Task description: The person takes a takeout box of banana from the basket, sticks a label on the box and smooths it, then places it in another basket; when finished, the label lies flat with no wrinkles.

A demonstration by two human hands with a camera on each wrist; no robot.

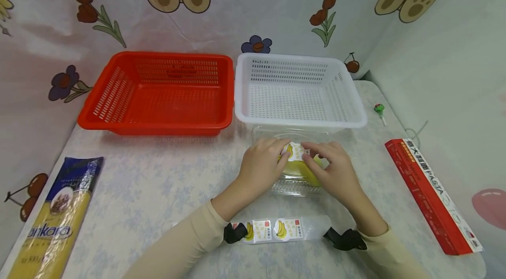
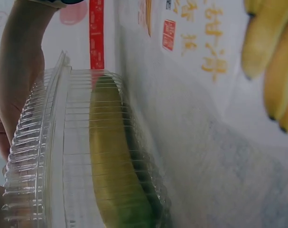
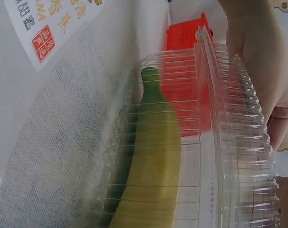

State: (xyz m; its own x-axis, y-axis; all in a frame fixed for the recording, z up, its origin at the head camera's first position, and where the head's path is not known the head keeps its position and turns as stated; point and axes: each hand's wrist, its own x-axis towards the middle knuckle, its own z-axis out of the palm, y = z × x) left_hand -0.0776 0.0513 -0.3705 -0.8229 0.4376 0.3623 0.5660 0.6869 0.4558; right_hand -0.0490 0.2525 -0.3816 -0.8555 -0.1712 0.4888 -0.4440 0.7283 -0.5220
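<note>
A clear plastic clamshell box (image 1: 292,189) sits closed in front of the white basket, with a banana (image 3: 155,147) inside, yellow with a green stem end. Over its lid is a white label (image 1: 297,152) printed with bananas. My left hand (image 1: 261,162) holds the label's left edge between thumb and fingers. At the right edge, my right hand (image 1: 335,171) pinches it with thumb and index finger. How much of the label touches the lid cannot be told. Nearer the front, below the box, lies a strip of banana labels (image 1: 272,230) on shiny backing.
Behind stand a red basket (image 1: 158,126) and a white basket (image 1: 300,120), side by side. A yellow and blue pasta packet (image 1: 59,213) lies at the left. Along the right edge are a red pasta box (image 1: 428,195) and a green lollipop (image 1: 379,110).
</note>
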